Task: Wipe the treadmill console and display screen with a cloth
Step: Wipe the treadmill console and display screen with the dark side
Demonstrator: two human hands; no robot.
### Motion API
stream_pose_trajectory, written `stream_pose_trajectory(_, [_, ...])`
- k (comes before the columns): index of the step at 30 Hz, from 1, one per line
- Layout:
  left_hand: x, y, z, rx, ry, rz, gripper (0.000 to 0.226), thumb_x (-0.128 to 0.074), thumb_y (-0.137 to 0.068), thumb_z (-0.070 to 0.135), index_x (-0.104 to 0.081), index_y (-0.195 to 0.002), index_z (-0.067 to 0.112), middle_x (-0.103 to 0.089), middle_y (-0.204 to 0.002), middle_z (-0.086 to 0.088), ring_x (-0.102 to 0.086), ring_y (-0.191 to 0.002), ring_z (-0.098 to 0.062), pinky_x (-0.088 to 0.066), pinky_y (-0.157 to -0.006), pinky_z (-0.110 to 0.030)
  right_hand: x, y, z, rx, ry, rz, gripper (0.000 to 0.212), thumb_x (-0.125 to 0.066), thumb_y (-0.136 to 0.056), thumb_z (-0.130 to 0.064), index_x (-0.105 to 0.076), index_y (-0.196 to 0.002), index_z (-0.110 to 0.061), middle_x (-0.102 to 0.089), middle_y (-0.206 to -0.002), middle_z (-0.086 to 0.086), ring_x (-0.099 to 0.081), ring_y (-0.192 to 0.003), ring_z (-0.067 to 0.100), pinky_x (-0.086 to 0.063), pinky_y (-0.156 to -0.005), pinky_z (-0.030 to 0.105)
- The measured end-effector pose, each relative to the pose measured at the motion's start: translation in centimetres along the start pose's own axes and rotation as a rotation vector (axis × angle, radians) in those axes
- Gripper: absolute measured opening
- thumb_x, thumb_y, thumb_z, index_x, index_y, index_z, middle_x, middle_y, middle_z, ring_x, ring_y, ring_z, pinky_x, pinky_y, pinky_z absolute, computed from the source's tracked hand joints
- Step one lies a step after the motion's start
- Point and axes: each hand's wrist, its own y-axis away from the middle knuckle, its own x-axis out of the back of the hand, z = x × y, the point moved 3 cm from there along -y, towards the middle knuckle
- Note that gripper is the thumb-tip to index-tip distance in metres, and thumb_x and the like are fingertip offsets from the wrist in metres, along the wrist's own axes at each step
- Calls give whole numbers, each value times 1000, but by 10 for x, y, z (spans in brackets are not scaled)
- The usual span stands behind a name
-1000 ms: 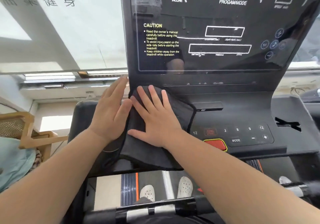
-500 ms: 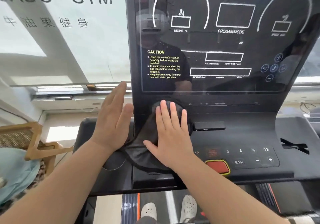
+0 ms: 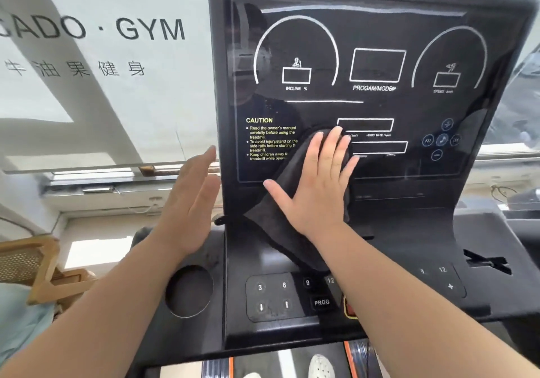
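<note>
Sliding up from the low ledge by the buttons, the right hand (image 3: 318,185) now presses the dark cloth (image 3: 295,202) flat on the shiny display screen (image 3: 374,100). A moment ago the cloth was down on the flat part of the console (image 3: 239,328); now its top covers the end of the yellow caution words (image 3: 270,139), and its bottom corner hangs down near the number buttons (image 3: 271,296). The fingers (image 3: 333,150) of this hand are spread wide and lie flat on the cloth, not pinching it.

The left hand (image 3: 190,202) has let go of the cloth. It floats beside the left edge of the screen, open, with its fingers straight and close together. It holds nothing, and I cannot tell if it touches the edge.

So the wiping has moved from the bottom part to the screen. I think only the lower middle of the screen is being rubbed so far. The top, with the round dials (image 3: 295,53), and the right side still look like they need a wipe.
</note>
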Motion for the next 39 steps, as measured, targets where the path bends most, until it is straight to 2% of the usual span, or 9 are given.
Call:
stream_pose_trajectory(3, [1,-9,9,-41,-27,-20,104,-12,-81,91,-26,-159,24,-34,-159,2,-38,-145,-26,-31,-118,-56,7,-26,-4,125,91,46,114,-35,-88,-86,-4,-162,-4,1,-170,25,5,-157,44,2,-123,67])
stream_pose_trajectory(8, [-1,-16,17,-37,47,18,103,-10,-80,92,-31,-157,28,-41,-152,8,-43,-139,-20,-36,-113,-56,7,-36,-18,372,186,91,97,-43,-92,-75,-14,-163,-15,-6,-171,16,-2,-157,40,7,-123,61])
stream_pose_trajectory(13, [-5,-13,15,12,184,64,99,-14,-79,94,-39,-153,34,-46,-149,15,-48,-134,-10,-40,-112,-52,-17,5,-23,594,242,21,73,-43,-103,-51,-11,-164,-26,4,-173,1,4,-157,31,7,-126,57])
stream_pose_trajectory(18, [-8,-14,15,43,280,102,98,-17,-76,95,-46,-149,35,-50,-146,16,-54,-126,-7,-46,-101,-40,-24,19,-3,620,240,11,79,-44,-101,-60,-11,-164,-25,3,-172,2,9,-159,26,3,-127,55])
stream_pose_trajectory(22, [-7,-15,10,45,315,112,99,-20,-76,96,-49,-147,33,-52,-142,15,-55,-120,-5,-45,-97,-34,-6,-10,20,411,141,96,95,-36,-94,-78,-9,-163,-20,3,-171,9,10,-158,30,5,-126,59])
stream_pose_trajectory(27, [-3,-19,12,84,331,156,77,-16,-90,74,-57,-139,33,-59,-134,10,-58,-114,-8,-49,-96,-39,39,-89,-1,290,97,196,86,-26,-98,-72,-10,-164,-19,-1,-172,14,4,-158,37,4,-124,62])
stream_pose_trajectory(31, [7,-25,14,87,347,162,97,-12,-77,93,-64,-131,33,-66,-127,8,-60,-117,-16,-46,-101,-44,56,-119,-33,382,169,234,82,-31,-101,-68,-13,-164,-19,-7,-172,13,-3,-158,39,0,-125,63])
stream_pose_trajectory(34, [10,-29,13,83,360,163,104,-10,-73,97,-67,-129,29,-70,-126,5,-62,-115,-19,-44,-103,-52,48,-109,-43,519,237,224,80,-34,-101,-67,-14,-164,-22,-8,-172,10,-5,-158,37,-2,-126,61])
stream_pose_trajectory(39, [9,-39,20,55,361,202,95,-13,-73,98,-59,-132,40,-68,-122,5,-64,-110,-17,-48,-99,-52,8,-56,-24,809,330,161,80,-40,-100,-68,-13,-164,-28,-1,-171,1,-1,-159,30,2,-127,56])
